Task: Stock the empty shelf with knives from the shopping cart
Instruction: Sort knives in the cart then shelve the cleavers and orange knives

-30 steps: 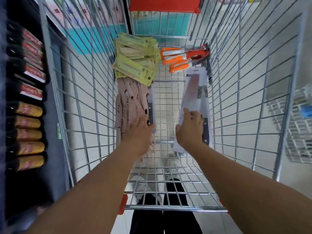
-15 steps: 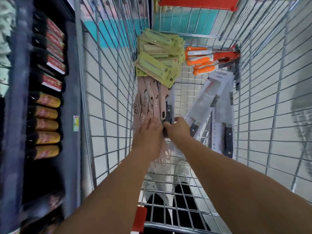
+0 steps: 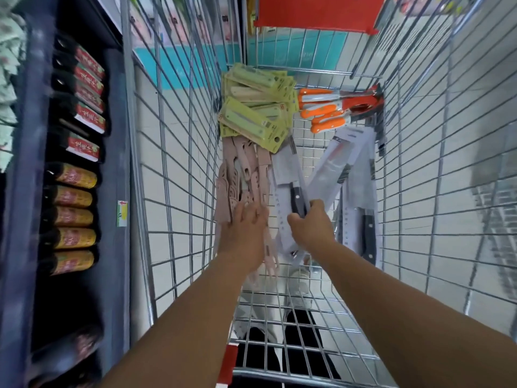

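While my right hand (image 3: 310, 225) curls its fingers (image 3: 317, 205) round the black handle of a packaged knife (image 3: 291, 189), my left hand (image 3: 246, 233) lies flat, fingers straight, on the pink knives (image 3: 237, 180) in the cart (image 3: 179, 169). Risk: the knife's tip sits under the green packs (image 3: 251, 113); lifting may drag them off or snag wire. Wire walls stand close on both sides; open room is only upward. Shelf (image 3: 112, 169) at left.
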Demonstrator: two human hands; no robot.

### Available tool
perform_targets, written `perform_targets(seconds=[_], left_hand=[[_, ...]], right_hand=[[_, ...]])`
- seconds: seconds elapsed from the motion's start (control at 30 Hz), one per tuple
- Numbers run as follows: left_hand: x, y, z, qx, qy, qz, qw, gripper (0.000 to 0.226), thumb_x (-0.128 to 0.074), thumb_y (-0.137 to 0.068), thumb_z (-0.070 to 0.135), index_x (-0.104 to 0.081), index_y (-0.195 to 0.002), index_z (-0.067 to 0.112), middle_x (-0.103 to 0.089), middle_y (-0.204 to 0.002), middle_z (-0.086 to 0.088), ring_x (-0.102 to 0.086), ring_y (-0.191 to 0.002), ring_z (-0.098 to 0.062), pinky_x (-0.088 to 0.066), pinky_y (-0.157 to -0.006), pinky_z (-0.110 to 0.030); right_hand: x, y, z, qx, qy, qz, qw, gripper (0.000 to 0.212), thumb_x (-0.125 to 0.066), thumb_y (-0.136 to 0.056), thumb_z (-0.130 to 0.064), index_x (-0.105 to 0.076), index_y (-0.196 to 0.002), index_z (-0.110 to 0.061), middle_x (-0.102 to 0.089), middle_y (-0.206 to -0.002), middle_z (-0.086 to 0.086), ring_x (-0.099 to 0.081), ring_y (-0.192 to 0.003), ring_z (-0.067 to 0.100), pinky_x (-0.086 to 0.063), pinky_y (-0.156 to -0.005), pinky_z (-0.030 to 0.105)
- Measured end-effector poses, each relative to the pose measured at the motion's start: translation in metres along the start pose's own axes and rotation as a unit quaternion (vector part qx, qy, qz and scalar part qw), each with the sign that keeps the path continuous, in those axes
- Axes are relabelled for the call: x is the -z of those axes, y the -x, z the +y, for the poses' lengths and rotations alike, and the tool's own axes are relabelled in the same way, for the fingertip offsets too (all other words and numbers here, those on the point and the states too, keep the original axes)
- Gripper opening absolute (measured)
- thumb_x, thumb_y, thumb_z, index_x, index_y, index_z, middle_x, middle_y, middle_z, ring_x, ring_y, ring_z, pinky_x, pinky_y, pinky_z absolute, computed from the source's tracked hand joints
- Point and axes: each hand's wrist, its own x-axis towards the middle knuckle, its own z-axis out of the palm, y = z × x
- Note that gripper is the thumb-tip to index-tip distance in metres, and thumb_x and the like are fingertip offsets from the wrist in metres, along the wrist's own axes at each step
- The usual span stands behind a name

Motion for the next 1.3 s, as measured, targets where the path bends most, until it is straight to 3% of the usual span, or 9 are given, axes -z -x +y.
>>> perform_targets(seconds=[0.17,0.33,0.47,0.57,0.7,0.97,1.1,1.23,1.3], left_hand=[[0.005,0.008,0.015,-0.010,0.034,0.006,0.999,0.067,-0.050,-0.093,0.014,-0.015,-0.150,0.020,-0.009,-0.159,-0.003,-0.006,-0.146,-0.027,-0.021,-0.115,-0.049],[0.018,0.014,0.070,-0.038,0.297,-0.053,0.953,0.054,-0.046,-0.099,0.026,-0.025,-0.148,0.026,-0.043,-0.144,-0.006,-0.055,-0.114,-0.026,-0.047,-0.090,-0.035],[0.021,0.017,0.103,-0.048,0.329,-0.040,0.942,0.057,-0.046,-0.096,0.012,-0.025,-0.149,0.019,-0.040,-0.148,-0.006,-0.049,-0.123,-0.021,-0.038,-0.093,-0.022],[0.019,0.016,0.121,-0.067,0.337,-0.043,0.938,0.057,-0.045,-0.096,0.008,-0.026,-0.149,0.019,-0.043,-0.142,-0.004,-0.052,-0.103,-0.015,-0.034,-0.071,-0.007],[0.014,0.010,0.132,-0.092,0.263,-0.012,0.960,0.049,-0.051,-0.095,0.013,-0.035,-0.142,0.014,-0.044,-0.141,-0.010,-0.048,-0.116,-0.019,-0.037,-0.090,-0.029],[-0.016,-0.013,0.096,0.064,0.117,-0.088,0.987,0.074,-0.046,-0.097,0.023,0.003,-0.152,0.026,0.015,-0.157,-0.015,0.007,-0.146,-0.034,-0.015,-0.118,-0.045],[-0.018,-0.014,0.099,0.042,0.148,-0.104,0.983,0.074,-0.048,-0.095,0.022,-0.001,-0.152,0.025,0.003,-0.159,-0.010,-0.012,-0.144,-0.033,-0.024,-0.115,-0.044],[-0.016,-0.009,0.113,-0.048,0.181,-0.139,0.972,0.058,-0.053,-0.086,0.010,-0.030,-0.140,0.013,-0.034,-0.142,-0.019,-0.045,-0.121,-0.035,-0.043,-0.099,-0.048],[-0.018,-0.006,0.115,-0.066,0.184,-0.148,0.969,0.061,-0.052,-0.086,0.007,-0.026,-0.142,0.011,-0.035,-0.141,-0.016,-0.047,-0.120,-0.035,-0.045,-0.096,-0.050]], right_hand=[[0.026,0.017,0.022,-0.030,0.018,0.000,0.999,0.036,-0.051,-0.091,-0.021,-0.040,-0.121,-0.007,-0.052,-0.080,0.002,-0.053,-0.069,0.020,-0.046,-0.068,0.035],[0.044,0.038,0.034,-0.015,-0.006,0.031,0.999,0.030,-0.053,-0.089,-0.022,-0.043,-0.113,-0.006,-0.057,-0.085,0.007,-0.055,-0.073,0.024,-0.047,-0.067,0.037],[0.060,0.047,0.046,-0.008,0.006,0.071,0.997,0.027,-0.051,-0.090,-0.022,-0.039,-0.112,-0.011,-0.059,-0.091,0.009,-0.055,-0.076,0.027,-0.038,-0.062,0.032],[0.069,0.050,0.058,-0.015,-0.013,0.107,0.994,0.030,-0.050,-0.090,-0.021,-0.037,-0.115,-0.012,-0.059,-0.094,0.010,-0.056,-0.081,0.030,-0.040,-0.067,0.034],[0.074,0.042,0.067,-0.054,-0.021,0.115,0.992,0.033,-0.048,-0.092,-0.019,-0.034,-0.119,-0.008,-0.055,-0.099,0.011,-0.052,-0.084,0.029,-0.037,-0.069,0.033],[0.067,0.016,0.070,-0.019,0.074,0.074,0.994,0.081,-0.049,-0.088,-0.002,-0.006,-0.148,-0.034,-0.020,-0.135,0.014,-0.048,-0.109,0.037,-0.049,-0.087,0.043],[0.061,0.012,0.065,-0.027,0.122,0.084,0.989,0.086,-0.054,-0.088,-0.005,-0.001,-0.151,-0.031,-0.016,-0.142,0.018,-0.028,-0.129,0.038,-0.039,-0.099,0.041],[0.058,0.013,0.057,-0.039,0.179,0.081,0.980,0.088,-0.055,-0.087,-0.011,0.001,-0.152,-0.027,-0.016,-0.142,0.021,-0.024,-0.128,0.038,-0.034,-0.102,0.041],[0.058,0.012,0.056,-0.034,0.242,0.083,0.966,0.084,-0.055,-0.086,-0.014,-0.003,-0.151,-0.020,-0.022,-0.141,0.024,-0.026,-0.127,0.039,-0.032,-0.102,0.039]])
